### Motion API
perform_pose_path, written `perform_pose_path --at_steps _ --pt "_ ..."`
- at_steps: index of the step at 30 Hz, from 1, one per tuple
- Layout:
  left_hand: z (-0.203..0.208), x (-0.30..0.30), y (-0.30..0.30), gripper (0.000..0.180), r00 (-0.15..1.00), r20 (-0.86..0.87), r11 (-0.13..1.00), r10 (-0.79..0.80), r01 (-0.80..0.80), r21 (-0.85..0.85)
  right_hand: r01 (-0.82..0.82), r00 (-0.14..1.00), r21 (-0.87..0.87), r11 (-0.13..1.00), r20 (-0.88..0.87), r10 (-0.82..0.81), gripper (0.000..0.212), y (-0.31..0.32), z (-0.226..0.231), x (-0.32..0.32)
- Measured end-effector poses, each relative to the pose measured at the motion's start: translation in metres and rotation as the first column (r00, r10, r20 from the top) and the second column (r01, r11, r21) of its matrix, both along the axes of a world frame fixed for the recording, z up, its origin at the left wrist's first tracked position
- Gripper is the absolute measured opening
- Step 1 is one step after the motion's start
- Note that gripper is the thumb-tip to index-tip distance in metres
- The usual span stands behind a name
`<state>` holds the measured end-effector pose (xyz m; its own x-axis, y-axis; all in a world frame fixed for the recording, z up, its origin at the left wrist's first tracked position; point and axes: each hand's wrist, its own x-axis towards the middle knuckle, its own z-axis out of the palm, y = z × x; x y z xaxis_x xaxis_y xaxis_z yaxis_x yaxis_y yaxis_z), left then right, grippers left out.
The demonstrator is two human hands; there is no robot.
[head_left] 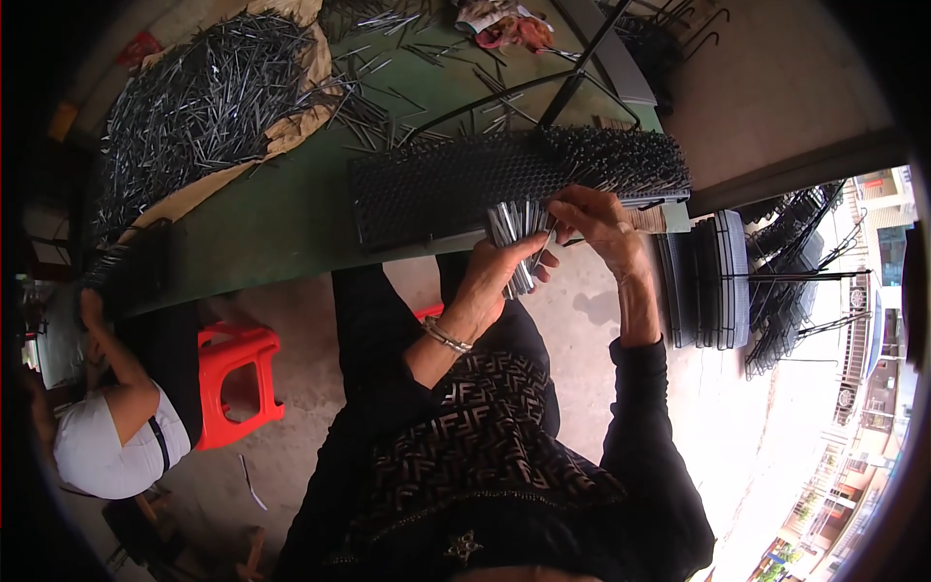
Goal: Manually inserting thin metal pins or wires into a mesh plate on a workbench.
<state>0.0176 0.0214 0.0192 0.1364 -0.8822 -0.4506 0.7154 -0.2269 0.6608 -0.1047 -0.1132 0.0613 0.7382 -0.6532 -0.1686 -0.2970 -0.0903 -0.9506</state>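
Observation:
A bundle of thin metal rods [512, 221] is wrapped in the fingers of my left hand [485, 276], just off the table's near edge. My right hand [598, 221] comes in from the right, its thumb and fingertips pinched at the upper end of the bundle; one rod appears to lie between them, partly hidden. Directly beyond both hands stands a long dark rack with a honeycomb of small holes [436, 184]. Many rods [621, 155] stick up from the rack's right part, while its left holes show no rods.
Loose rods heap on brown paper [301, 136] at the green table's [233, 233] far left, more scattered behind the rack. A black metal frame [562, 97] rises there. Right, dark racks [718, 281] stand stacked. A co-worker in white [121, 436] sits left, near a red stool [238, 378].

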Motion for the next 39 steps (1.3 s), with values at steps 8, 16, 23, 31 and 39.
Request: perform_pose_path --at_steps 8,16,23,31,39 --pt "-0.007 -0.004 -0.005 0.025 0.998 0.059 0.999 -0.035 0.035 0.000 0.048 0.999 0.083 0.995 -0.014 -0.047 0.017 0.003 0.002 -0.008" --pt "-0.032 0.006 -0.015 0.028 0.981 -0.180 0.997 0.075 -0.067 0.048 0.554 0.832 -0.415 0.722 0.260 -0.490 0.012 -0.012 -0.008 -0.022" --pt "-0.038 -0.001 -0.019 0.022 0.964 -0.228 0.988 0.139 -0.119 0.099 0.586 0.804 -0.578 0.567 0.332 -0.493 0.012 -0.034 -0.034 -0.017" --pt "-0.034 0.002 -0.015 0.018 0.987 -0.146 0.997 0.071 -0.065 0.043 0.526 0.828 -0.591 0.611 0.191 -0.528 0.014 -0.030 -0.021 -0.014" --pt "-0.028 -0.003 -0.014 0.021 0.991 -0.118 0.997 0.060 -0.055 0.048 0.291 0.907 -0.867 0.405 0.114 -0.406 0.010 -0.050 -0.040 -0.011"
